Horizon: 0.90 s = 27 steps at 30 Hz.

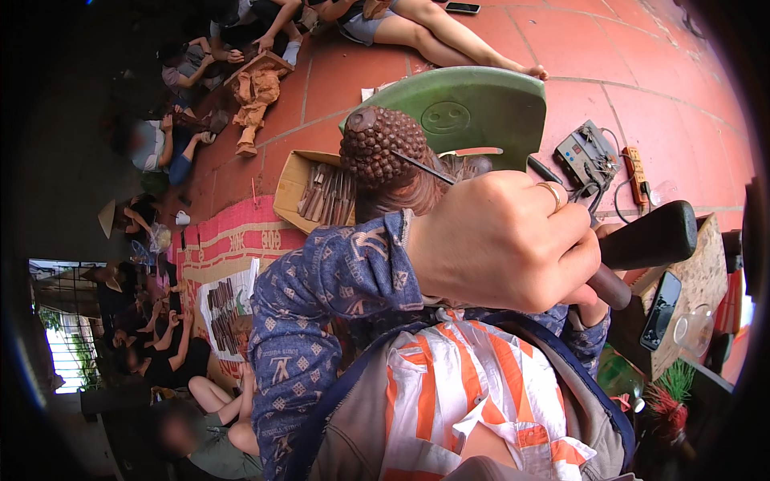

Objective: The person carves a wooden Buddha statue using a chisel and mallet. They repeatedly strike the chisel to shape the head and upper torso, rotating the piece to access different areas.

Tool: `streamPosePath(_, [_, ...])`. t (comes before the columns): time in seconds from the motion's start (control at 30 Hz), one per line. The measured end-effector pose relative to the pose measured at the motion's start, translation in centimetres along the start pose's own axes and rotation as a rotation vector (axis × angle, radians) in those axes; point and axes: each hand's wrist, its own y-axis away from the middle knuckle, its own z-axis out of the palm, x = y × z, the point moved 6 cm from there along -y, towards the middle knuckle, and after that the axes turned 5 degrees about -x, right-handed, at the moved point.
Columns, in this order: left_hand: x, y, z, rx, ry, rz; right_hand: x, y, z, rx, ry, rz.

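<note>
While left fingers (571, 240) wrap a chisel (425, 167) | carved head (381, 148) dark brown, knobbly | right hand (588, 294): grip unclear

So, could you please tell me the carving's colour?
The carving is dark brown, best in the head view.

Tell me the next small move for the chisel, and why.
Probably ease the chisel forward lightly: the left hand is closed over it, and its tip lies at the small knobs on the carved head, though contact is hard to judge.
</note>
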Motion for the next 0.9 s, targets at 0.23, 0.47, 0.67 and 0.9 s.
streamPosePath(0.23, [0.2, 0.2, -0.2, 0.024, 0.029, 0.014, -0.9, 0.2, 0.4, 0.008, 0.013, -0.092])
streamPosePath(0.47, [0.3, 0.0, -0.7, 0.004, 0.042, 0.021, -0.4, 1.6, 1.7, 0.165, -0.171, -0.139])
streamPosePath(0.67, [0.3, -0.2, -1.6, 0.119, 0.056, 0.007, 4.6, 4.4, 0.8, 0.334, -1.004, 0.085])
streamPosePath(0.9, [0.9, -1.6, -2.1, 0.144, 0.024, -0.089, 1.9, 3.3, -0.3, 0.339, -0.284, -0.268])
